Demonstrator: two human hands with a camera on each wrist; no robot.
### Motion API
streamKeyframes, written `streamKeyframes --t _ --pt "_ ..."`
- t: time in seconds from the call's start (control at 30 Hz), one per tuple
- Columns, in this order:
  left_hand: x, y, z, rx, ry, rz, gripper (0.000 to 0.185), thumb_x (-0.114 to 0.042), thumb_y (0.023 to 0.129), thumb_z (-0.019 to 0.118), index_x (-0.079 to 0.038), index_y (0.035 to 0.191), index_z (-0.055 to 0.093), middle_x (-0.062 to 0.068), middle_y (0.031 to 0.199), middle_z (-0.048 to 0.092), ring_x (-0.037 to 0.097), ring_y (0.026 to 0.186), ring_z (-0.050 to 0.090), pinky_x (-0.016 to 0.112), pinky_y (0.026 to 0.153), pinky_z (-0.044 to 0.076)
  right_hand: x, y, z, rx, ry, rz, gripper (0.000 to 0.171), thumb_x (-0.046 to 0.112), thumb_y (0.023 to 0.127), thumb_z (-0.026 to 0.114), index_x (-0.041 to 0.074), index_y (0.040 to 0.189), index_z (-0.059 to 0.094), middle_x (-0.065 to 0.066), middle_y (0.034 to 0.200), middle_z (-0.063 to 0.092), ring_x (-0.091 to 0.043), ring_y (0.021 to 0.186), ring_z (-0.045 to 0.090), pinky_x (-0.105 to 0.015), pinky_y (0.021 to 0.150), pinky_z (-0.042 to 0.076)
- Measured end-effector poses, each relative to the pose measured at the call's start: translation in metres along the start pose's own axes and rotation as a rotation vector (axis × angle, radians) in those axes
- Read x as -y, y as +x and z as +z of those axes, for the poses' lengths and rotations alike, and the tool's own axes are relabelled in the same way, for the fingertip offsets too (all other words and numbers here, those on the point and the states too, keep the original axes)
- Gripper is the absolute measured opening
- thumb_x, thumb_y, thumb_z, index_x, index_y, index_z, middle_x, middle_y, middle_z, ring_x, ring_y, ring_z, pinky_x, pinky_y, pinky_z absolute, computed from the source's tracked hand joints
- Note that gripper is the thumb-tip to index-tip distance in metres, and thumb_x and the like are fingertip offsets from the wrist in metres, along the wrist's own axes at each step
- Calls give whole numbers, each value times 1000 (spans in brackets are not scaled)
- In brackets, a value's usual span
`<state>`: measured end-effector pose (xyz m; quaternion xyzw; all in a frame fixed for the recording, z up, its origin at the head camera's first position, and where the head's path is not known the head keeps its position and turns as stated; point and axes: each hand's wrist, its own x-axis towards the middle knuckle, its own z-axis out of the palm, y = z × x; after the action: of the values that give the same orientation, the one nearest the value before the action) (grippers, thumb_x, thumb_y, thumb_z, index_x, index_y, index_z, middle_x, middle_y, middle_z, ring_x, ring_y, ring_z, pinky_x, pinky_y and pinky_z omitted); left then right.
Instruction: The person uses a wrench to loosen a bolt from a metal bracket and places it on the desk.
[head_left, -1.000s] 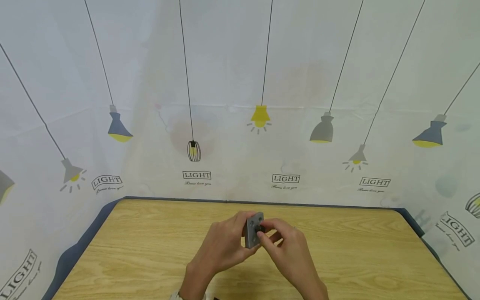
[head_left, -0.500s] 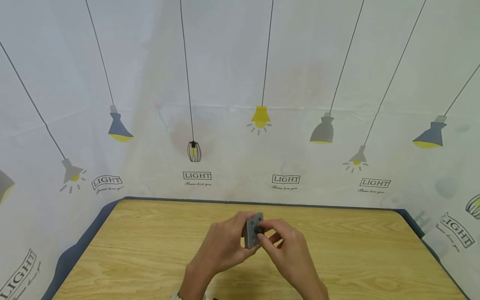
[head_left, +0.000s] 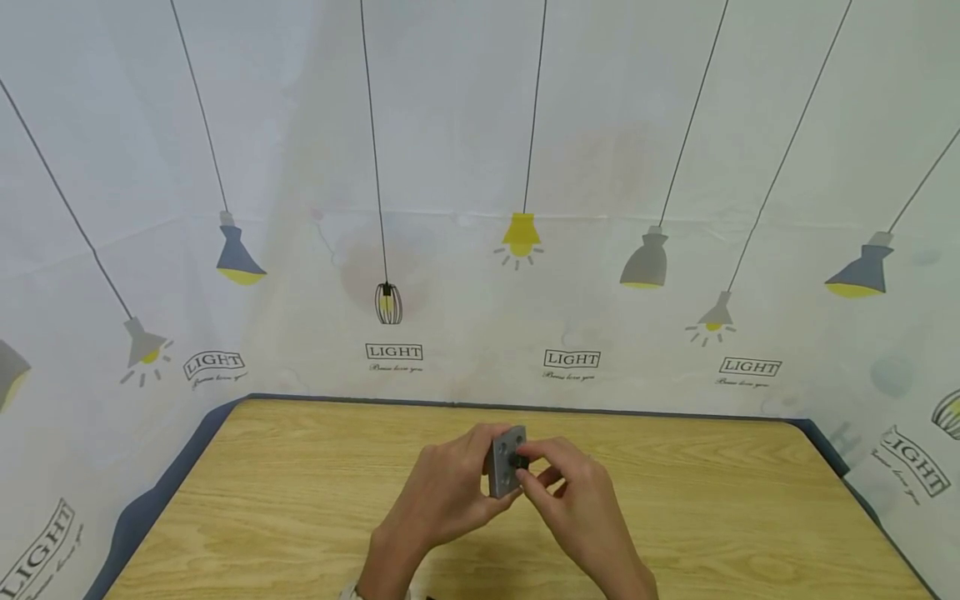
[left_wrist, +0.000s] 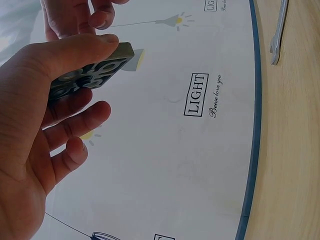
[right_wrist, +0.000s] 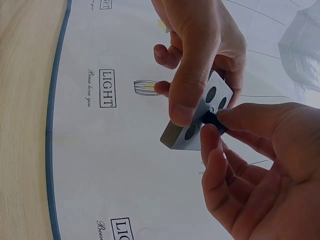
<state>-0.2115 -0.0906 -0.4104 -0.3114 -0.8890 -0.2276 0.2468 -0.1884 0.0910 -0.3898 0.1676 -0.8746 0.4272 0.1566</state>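
My left hand [head_left: 450, 492] grips a small grey metal plate [head_left: 507, 460] with several round holes, held upright above the wooden table [head_left: 300, 508]. In the left wrist view the thumb lies along the top edge of the plate [left_wrist: 92, 72]. My right hand [head_left: 573, 492] pinches a small black screw [head_left: 517, 459] set in a hole at the plate's middle. In the right wrist view the screw [right_wrist: 214, 119] sits between thumb and forefinger against the plate [right_wrist: 197, 119].
A metal wrench [left_wrist: 278, 31] lies on the table near its far edge. A white cloth printed with lamps [head_left: 517, 237] hangs behind and to both sides of the table. A dark blue border [head_left: 157, 492] runs along the table's edge.
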Motion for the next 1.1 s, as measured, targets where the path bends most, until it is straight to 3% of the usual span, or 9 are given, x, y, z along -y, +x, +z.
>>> streamKeyframes --t 0.27,0.5,0.83,1.1 --pt "0 0 0 -10 1 6 68 -32 71 88 -13 127 54 -6 99 68 -1 71 61 13 56 44 0 -1 0 -18 4 -43 31 -1 79 80 22 98 73 8 94 69 -1 66 60 -21 55 49" --pt "-1 0 0 -13 -4 9 67 -31 71 88 -13 126 54 -7 97 68 0 70 62 13 55 43 0 0 -1 -4 2 -25 32 -2 79 79 23 98 73 9 93 67 -2 67 61 -21 55 49" --pt "-2 1 1 -25 9 16 66 -33 71 89 -14 125 56 -6 101 68 0 71 62 15 55 44 0 0 -2 -10 46 73 25 12 88 75 20 111 70 4 103 72 -3 70 62 -22 58 50" --pt "-3 1 1 -13 8 10 69 -32 69 89 -15 126 55 -7 103 67 0 71 60 16 55 44 1 3 -2 39 99 219 13 23 97 65 12 102 70 3 78 68 -9 63 63 -23 58 50"
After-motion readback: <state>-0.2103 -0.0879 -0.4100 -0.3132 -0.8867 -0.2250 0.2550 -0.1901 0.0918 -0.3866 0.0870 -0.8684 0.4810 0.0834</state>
